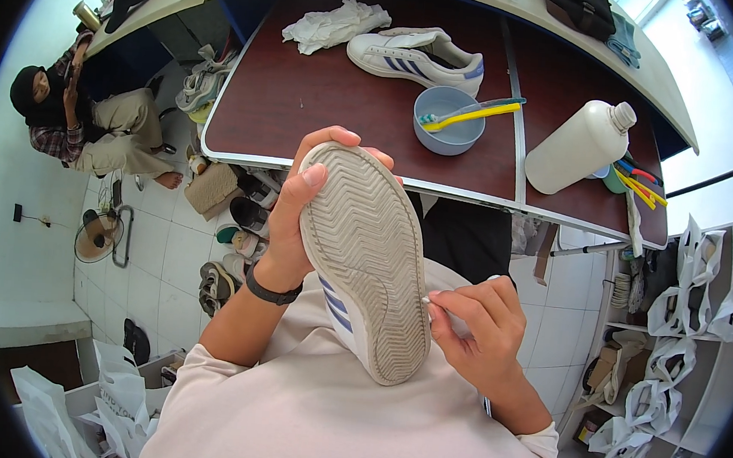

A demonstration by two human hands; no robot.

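Observation:
A white sneaker [372, 264] with blue side stripes is held up in front of my chest, its zigzag-patterned sole facing me. My left hand [288, 214] is closed around the toe end, thumb on the sole's edge. At the sole's right edge, near the heel half, my right hand [483, 329] pinches a tiny white bit, too small to name. The matching sneaker [419, 57] lies on the dark red table [307, 108]. A blue-grey bowl [447, 141] on the table bears a yellow-handled brush [479, 116] and a second, bluish brush across its rim.
Crumpled white paper [335, 26] and a white bottle [579, 148] are on the table, with colourful brush handles [641, 189] beyond. Several shoes [247, 215] line the floor at left. A person [74, 111] sits far left. Shelves with white bags [669, 373] stand at right.

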